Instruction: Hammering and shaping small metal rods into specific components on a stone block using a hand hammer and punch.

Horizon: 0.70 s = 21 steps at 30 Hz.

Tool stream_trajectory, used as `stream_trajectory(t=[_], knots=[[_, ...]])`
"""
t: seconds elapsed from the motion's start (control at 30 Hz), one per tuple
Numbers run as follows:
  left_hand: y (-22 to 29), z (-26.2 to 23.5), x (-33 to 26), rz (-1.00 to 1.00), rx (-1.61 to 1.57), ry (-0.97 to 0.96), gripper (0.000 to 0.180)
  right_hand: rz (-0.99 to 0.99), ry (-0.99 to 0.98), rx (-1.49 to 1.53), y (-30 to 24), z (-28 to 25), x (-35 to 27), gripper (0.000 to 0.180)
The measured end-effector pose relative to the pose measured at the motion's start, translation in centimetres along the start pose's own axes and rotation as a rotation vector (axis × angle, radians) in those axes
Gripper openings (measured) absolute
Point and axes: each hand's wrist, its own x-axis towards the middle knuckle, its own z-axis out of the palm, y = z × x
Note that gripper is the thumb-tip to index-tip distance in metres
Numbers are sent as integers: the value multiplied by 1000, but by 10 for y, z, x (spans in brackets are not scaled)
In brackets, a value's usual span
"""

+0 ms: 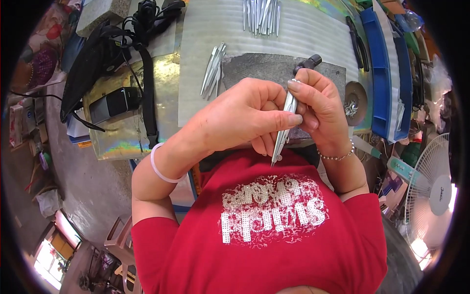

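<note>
At the near edge of the bench (318, 29), a silver compass (280, 140) (or a tool shaped much like one) is held up at a slant in front of the red shirt (200, 215). The left hand (247, 115) pinches its middle, thumb laid along the front and fingers curled behind; the right hand (320, 105) pinches its upper end between thumb and forefinger. Neither hand is spread.

The step in hand seems to be close fingertip work at that upper end, though the fingers hide just what is being set or turned there. The next move, I'd judge, calls for a firm left grip to keep the legs from swinging, with only a light touch from the right.

The compass thus lies between the two hands and touches both, its pointed lower end reaching below the left thumb toward the shirt. Beyond the hands, a hammer (309, 62) rests at the dark slab (254, 68); similar slim silver pieces (213, 71) lie in a bundle just left of the slab, and a round dish (361, 93) of small metal bits sits to its right.
</note>
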Motion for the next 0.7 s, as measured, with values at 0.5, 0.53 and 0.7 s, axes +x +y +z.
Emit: stream_trajectory(t=[0.5, 0.53, 0.7], knots=[[2, -3, 12, -78, -19, -77, 21, 35, 27, 194, 10, -7, -4, 12], [3, -3, 12, -78, -16, -83, 21, 36, 22, 195, 9, -8, -4, 13], [-3, 4, 4, 94, 102, 60, 17, -22, -41, 42, -12, -10, -3, 17]])
